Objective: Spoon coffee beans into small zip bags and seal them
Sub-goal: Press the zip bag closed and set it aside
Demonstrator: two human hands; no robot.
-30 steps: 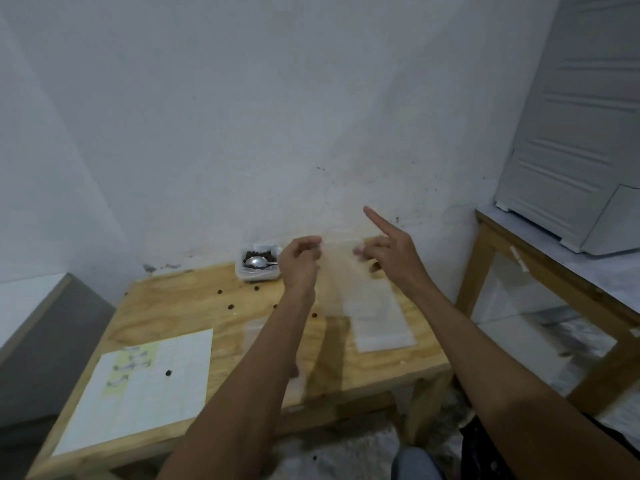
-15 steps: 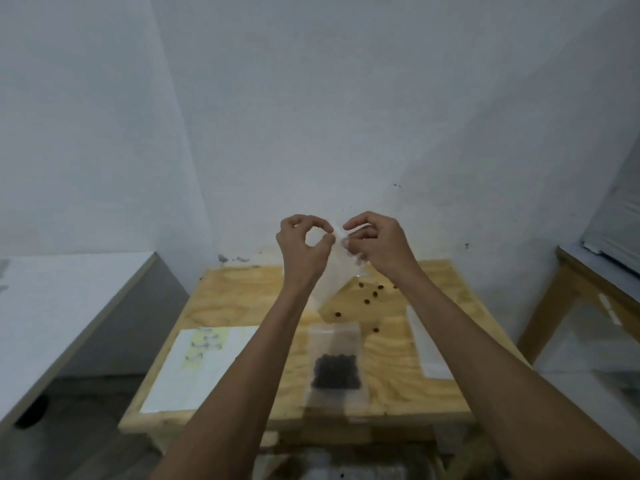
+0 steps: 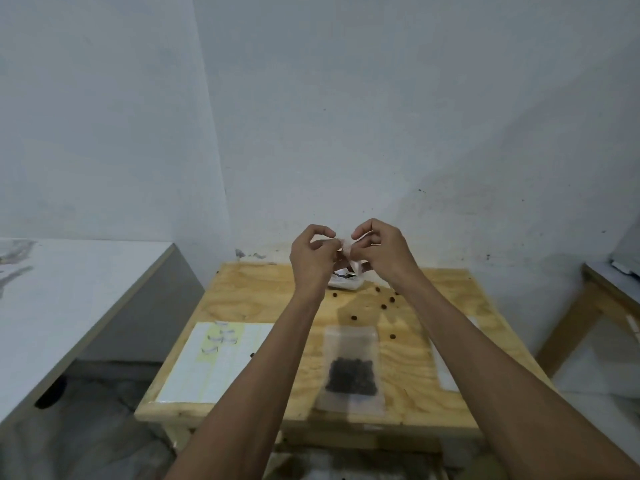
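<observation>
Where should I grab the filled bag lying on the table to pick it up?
Pinch the filled bag by its empty top strip, the far end, coming from above. It lies flat on the table with the beans pooled at the near end, so they would likely hang below the grip.

Left hand [image 3: 310, 256] and right hand [image 3: 379, 251] together, pinching clear zip bag [image 3: 346, 249] above wooden table [image 3: 263, 292].

Hands [image 3: 346, 252] hide most of the bean tray [image 3: 344, 281] behind them; pinched clear bag [image 3: 346, 245] too faint to trace; right bag stack [image 3: 446, 368] partly behind forearm.
</observation>
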